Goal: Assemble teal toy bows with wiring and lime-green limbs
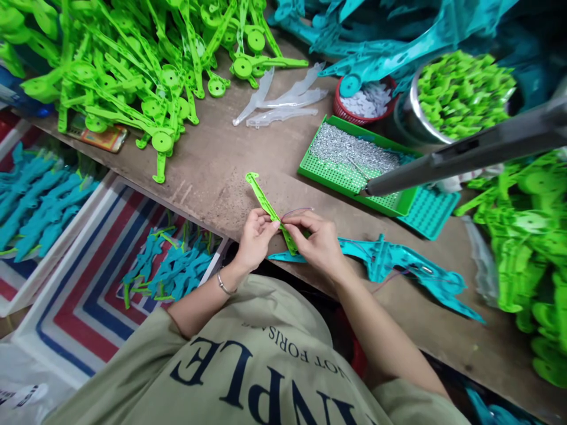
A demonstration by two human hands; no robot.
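We read text only on the shirt — upside down to the camera, large dark letters "NPLE" with the start cut off, and a smaller line "NOT FOR SALE", partly creased. The printed card under the green parts — illegible.

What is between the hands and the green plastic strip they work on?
Nothing visible. The left hand and right hand both already grip the green strip directly, with a thin purple thread looping above the right hand.
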